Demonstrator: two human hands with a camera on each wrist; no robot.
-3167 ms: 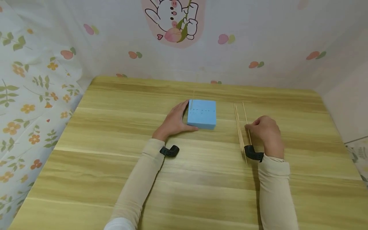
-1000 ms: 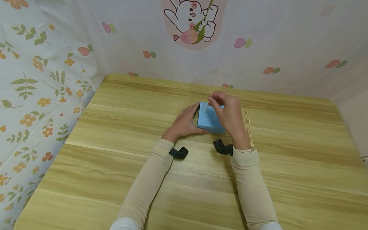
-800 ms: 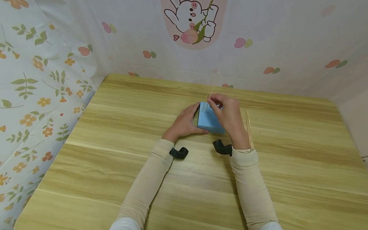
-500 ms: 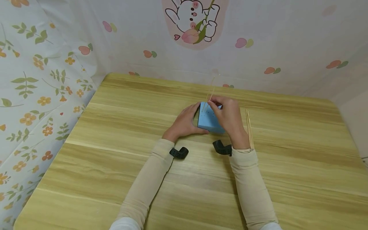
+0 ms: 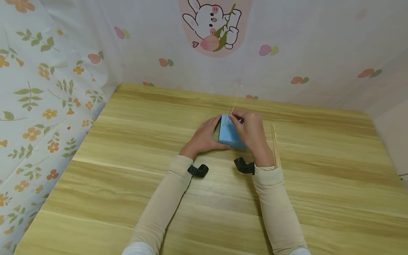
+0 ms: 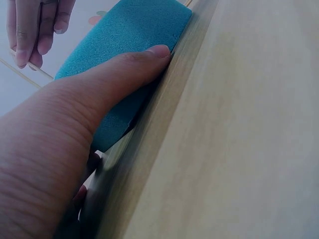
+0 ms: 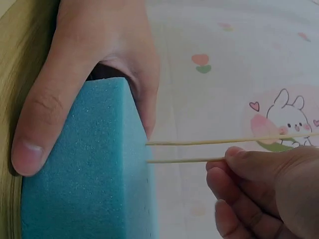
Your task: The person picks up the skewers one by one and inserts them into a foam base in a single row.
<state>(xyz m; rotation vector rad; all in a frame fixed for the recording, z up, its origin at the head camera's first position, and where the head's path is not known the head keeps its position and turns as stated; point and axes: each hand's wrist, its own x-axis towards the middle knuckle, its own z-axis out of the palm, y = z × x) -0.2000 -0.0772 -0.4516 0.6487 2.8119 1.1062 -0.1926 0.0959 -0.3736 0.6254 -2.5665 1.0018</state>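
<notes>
A blue foam block (image 5: 228, 137) with small holes in its top sits on the table. My left hand (image 5: 204, 136) grips it from the left, thumb (image 6: 124, 69) along the near face and fingers round the far side. Above the block, my right hand (image 5: 251, 130) pinches a thin bamboo skewer (image 7: 179, 161) between thumb and forefinger. The skewer's lower end is at the block's top face. Close beside it a second skewer (image 7: 199, 142) stands in the block. The right hand hides the block's right part in the head view.
Several loose skewers (image 5: 276, 145) lie in a narrow bundle right of the block, partly behind the right wrist. The wooden table (image 5: 159, 106) meets a patterned cloth (image 5: 137, 42) at its back edge. Black camera mounts (image 5: 198, 170) sit on both wrists.
My right hand has taken a skewer from beside the bundle and brought it left over the block. In the last second hand and skewer have sunk a little. The left hand keeps its hold.
</notes>
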